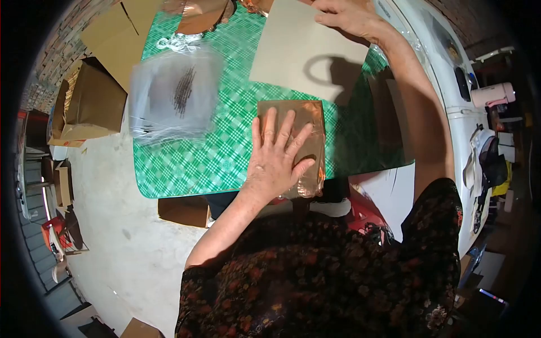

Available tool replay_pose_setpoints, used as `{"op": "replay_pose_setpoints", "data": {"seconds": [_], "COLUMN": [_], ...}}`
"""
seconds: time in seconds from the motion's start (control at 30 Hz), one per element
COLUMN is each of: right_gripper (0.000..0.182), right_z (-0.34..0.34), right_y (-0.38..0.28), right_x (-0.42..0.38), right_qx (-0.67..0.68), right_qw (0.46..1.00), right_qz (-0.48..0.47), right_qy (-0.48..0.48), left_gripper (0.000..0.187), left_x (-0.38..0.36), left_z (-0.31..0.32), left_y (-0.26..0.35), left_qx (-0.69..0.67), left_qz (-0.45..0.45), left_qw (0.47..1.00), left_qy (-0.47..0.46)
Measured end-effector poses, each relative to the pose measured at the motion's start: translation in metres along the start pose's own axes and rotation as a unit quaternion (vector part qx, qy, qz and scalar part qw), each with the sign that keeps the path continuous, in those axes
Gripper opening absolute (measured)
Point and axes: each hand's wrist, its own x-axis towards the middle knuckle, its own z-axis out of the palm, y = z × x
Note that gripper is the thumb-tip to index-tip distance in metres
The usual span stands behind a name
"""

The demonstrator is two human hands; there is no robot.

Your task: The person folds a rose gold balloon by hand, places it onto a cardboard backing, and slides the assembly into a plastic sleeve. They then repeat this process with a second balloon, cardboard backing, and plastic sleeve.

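Note:
My left hand (273, 158) lies flat with fingers spread on a shiny copper-coloured plastic bag (313, 149) at the table's near edge. Beyond it is a stiff beige cardboard sheet (304, 50), with shadows falling across it. At the sheet's far right edge my right hand (352, 19) is closed on it, thumb over its face; its other fingertips are partly cut off by the frame. Left of the sheet rests a stack of clear plastic bags (174, 96) with a dark printed patch.
A green checked cloth covers the table (231, 152). More copper-coloured wrapping (203, 14) and white string (179, 42) lie at the far side. An open cardboard box (93, 98) stands left; a white vehicle (451, 96) with a pink bottle (493, 94) is on the right.

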Motion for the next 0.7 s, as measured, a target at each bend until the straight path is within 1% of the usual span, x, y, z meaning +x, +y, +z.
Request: {"op": "replay_pose_setpoints", "data": {"seconds": [0.03,0.07,0.17,0.2,0.23,0.3,0.33,0.37,0.43,0.47,0.53,0.57,0.67,0.7], "right_gripper": [0.030,0.029,0.028,0.029,0.030,0.031,0.031,0.031,0.033,0.035,0.035,0.035,0.037,0.036], "right_z": [0.006,0.014,0.041,0.048,0.054,0.064,0.076,0.086,0.096,0.098,0.117,0.124,0.136,0.140], "right_y": [0.001,0.002,0.014,0.009,0.004,-0.004,-0.004,-0.003,-0.028,-0.040,-0.034,-0.030,-0.028,-0.026], "right_x": [-0.002,-0.004,-0.006,-0.011,-0.014,-0.019,-0.018,-0.021,-0.032,-0.034,-0.027,-0.026,-0.031,-0.032], "right_qx": [-0.009,0.011,-0.033,0.000,0.008,0.025,0.045,0.055,0.071,0.050,0.014,-0.006,0.036,0.040], "right_qw": [1.000,0.998,0.995,0.998,0.997,0.997,0.995,0.994,0.992,0.991,0.991,0.991,0.992,0.992], "right_qz": [-0.020,-0.061,-0.090,-0.056,-0.052,-0.042,-0.067,-0.050,-0.017,-0.016,-0.026,-0.030,-0.042,-0.063], "right_qy": [0.005,-0.033,-0.035,-0.042,-0.048,-0.062,-0.064,-0.076,-0.102,-0.124,-0.127,-0.128,-0.117,-0.103], "left_gripper": [0.077,0.079,0.077,0.069,0.058,0.054,0.048,0.042,0.036,0.035,0.031,0.031,0.029,0.030], "left_x": [0.000,0.001,-0.002,-0.005,-0.008,-0.016,-0.016,-0.018,-0.018,-0.018,-0.011,-0.009,0.003,0.006], "left_z": [-0.001,-0.002,-0.006,-0.011,-0.015,-0.020,-0.024,-0.030,-0.040,-0.044,-0.046,-0.047,-0.048,-0.046], "left_y": [0.001,0.002,-0.001,-0.001,-0.003,-0.012,-0.018,-0.021,-0.027,-0.031,-0.034,-0.035,-0.037,-0.038], "left_qx": [-0.006,-0.008,-0.060,-0.071,-0.071,-0.080,-0.089,-0.091,-0.101,-0.110,-0.128,-0.136,-0.155,-0.166], "left_qz": [-0.001,0.004,0.009,0.015,0.024,0.022,0.022,0.001,-0.013,-0.016,-0.017,-0.009,0.020,0.035], "left_qw": [1.000,0.999,0.993,0.985,0.977,0.966,0.960,0.958,0.953,0.955,0.954,0.960,0.973,0.975], "left_qy": [0.005,0.045,0.096,0.155,0.202,0.245,0.263,0.272,0.284,0.276,0.270,0.244,0.169,0.145]}}
